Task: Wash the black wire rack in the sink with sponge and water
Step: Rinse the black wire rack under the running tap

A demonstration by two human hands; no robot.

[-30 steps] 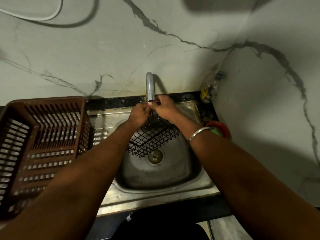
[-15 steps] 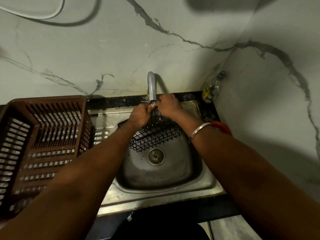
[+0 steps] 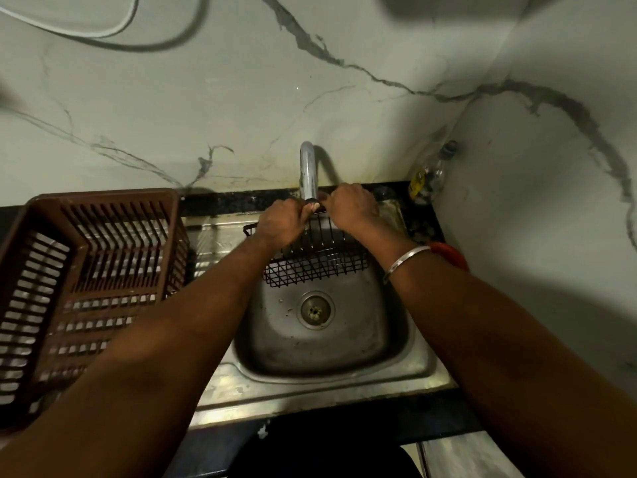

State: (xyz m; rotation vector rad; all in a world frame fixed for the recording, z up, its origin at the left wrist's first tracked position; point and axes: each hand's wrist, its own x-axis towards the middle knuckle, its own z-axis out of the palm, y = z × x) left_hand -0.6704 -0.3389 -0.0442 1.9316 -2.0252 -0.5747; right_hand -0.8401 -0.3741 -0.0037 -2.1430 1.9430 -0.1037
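The black wire rack (image 3: 319, 263) leans tilted in the far half of the steel sink (image 3: 400, 343), right under the chrome tap (image 3: 307, 174). My left hand (image 3: 281, 224) grips the rack's top edge left of the spout. My right hand (image 3: 351, 207), with a metal bangle on its wrist, is closed on the same top edge to the right of the spout. No sponge shows in either hand. I cannot tell whether water runs from the tap.
A brown slatted plastic basket (image 3: 89, 270) stands on the drainboard to the left. A small bottle (image 3: 429, 177) sits in the back right corner, and an orange bowl rim (image 3: 451, 253) peeks from behind my right forearm. Marble walls close the back and right.
The rack has risen and levelled out, its lower edge now farther from the drain. Both hands stay on its top edge under the tap. My view shifted slightly.
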